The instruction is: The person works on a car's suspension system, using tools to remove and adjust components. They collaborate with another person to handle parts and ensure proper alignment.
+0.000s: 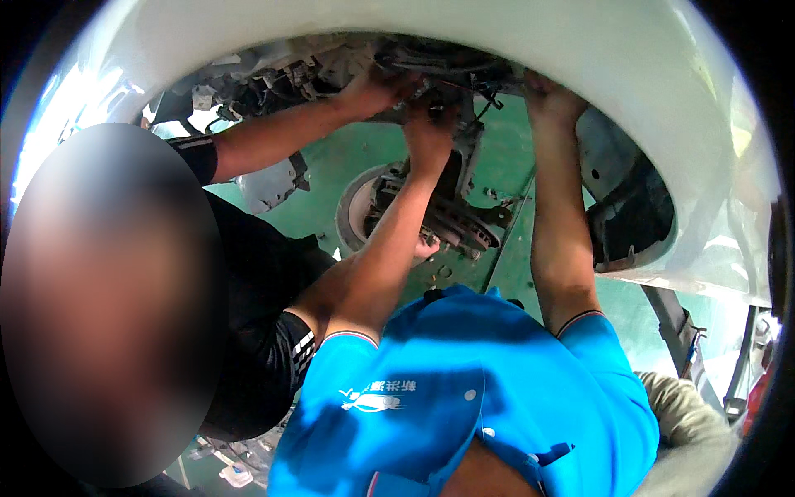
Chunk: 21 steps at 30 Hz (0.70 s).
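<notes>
Both my arms reach up into the wheel well of a white car. My left hand [431,128] is raised among dark suspension parts [439,60] under the fender, beside a co-worker's hand [377,89]. A small dark round piece shows at its fingers, but whether I grip it is unclear. My right hand [555,98] goes up behind the fender's edge [617,112], its fingers mostly hidden. Below my left hand hangs a wheel hub with a brake disc [464,225], tilted. The co-worker's other hand [426,248] touches its lower part.
A co-worker in black [265,248] leans in close at my left. Behind the hub is a pale round part [358,207] over the green floor [509,157]. Dark engine parts [281,83] lie at upper left, and a metal support post [669,319] stands at right.
</notes>
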Motion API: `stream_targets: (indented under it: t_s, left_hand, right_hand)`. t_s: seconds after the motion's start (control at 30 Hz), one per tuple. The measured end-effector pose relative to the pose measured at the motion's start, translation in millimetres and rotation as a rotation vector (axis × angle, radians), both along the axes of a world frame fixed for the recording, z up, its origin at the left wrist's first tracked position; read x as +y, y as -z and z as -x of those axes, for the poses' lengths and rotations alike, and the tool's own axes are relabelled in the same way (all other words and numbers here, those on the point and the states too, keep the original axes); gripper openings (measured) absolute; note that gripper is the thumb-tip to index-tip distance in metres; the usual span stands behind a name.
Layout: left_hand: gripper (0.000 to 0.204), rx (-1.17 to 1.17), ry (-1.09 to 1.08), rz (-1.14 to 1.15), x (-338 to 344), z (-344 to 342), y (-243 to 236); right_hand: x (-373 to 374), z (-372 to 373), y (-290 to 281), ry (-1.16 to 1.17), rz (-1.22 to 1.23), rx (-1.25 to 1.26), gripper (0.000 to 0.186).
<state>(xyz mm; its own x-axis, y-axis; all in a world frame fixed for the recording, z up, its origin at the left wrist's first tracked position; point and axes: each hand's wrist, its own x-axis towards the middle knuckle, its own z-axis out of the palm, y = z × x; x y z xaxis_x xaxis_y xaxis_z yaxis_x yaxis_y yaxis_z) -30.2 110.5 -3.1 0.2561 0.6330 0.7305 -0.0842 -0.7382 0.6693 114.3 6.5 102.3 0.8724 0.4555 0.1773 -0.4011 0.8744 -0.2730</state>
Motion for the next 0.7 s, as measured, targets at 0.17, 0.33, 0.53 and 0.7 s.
stream_targets:
  t_s: [0.17, 0.33, 0.53, 0.7]
  left_hand:
    - [0.022, -0.051, 0.06, -0.041, -1, -2, -16]
    - [0.025, 0.04, 0.0, -0.238, 21, 14, -3]
    - [0.023, -0.018, 0.186, 0.123, 7, 7, -5]
    - [0.022, -0.06, 0.178, 0.217, -4, 8, 19]
  right_hand:
    - [10, -35, 54, 0.596, 0.445, -0.952, 0.023]
    - [-3, -10, 37, -0.034, 0.024, -0.608, 0.027]
    - [-5, -6, 1, -0.078, -0.044, -0.316, 0.032]
    - [-19, -12, 10, -0.322, -0.048, -0.48, 0.034]
